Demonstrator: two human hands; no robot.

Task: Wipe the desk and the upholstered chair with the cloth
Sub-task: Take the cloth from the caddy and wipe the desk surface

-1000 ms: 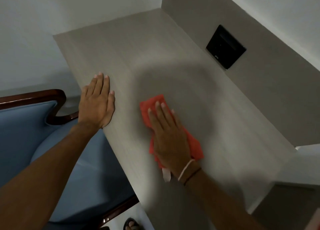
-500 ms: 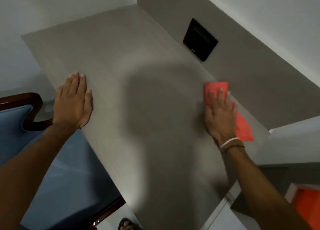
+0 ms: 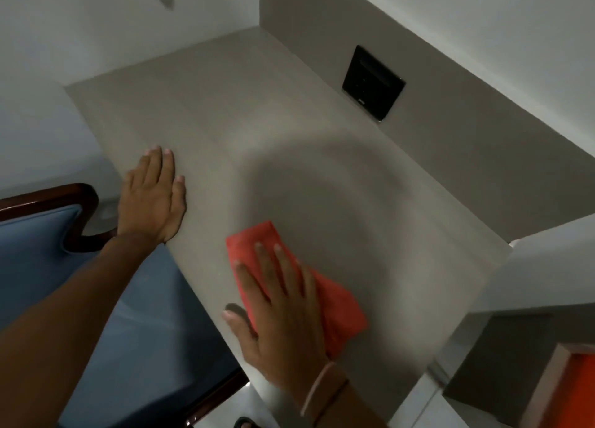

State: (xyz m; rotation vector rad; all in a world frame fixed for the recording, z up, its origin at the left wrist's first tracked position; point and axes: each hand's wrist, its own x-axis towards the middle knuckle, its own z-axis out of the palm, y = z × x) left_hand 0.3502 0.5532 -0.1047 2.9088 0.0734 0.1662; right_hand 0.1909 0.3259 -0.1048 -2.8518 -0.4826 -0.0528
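A red cloth (image 3: 341, 305) lies flat on the grey desk top (image 3: 244, 111), near its front edge. My right hand (image 3: 280, 311) presses down on the cloth with the fingers spread, covering its near half. My left hand (image 3: 151, 195) rests palm down on the desk's left edge, holding nothing. The upholstered chair (image 3: 106, 331), blue with a dark wooden frame, stands under and left of the desk, partly hidden by my left forearm.
A black socket plate (image 3: 373, 87) sits on the grey back panel at the right. White walls enclose the desk at the back and left. An orange panel (image 3: 576, 392) shows at the lower right. A sandalled foot (image 3: 246, 423) is on the floor below.
My right hand has slid the cloth from the far right by the back panel to the desk's front edge. The left hand has stayed flat on the desk.
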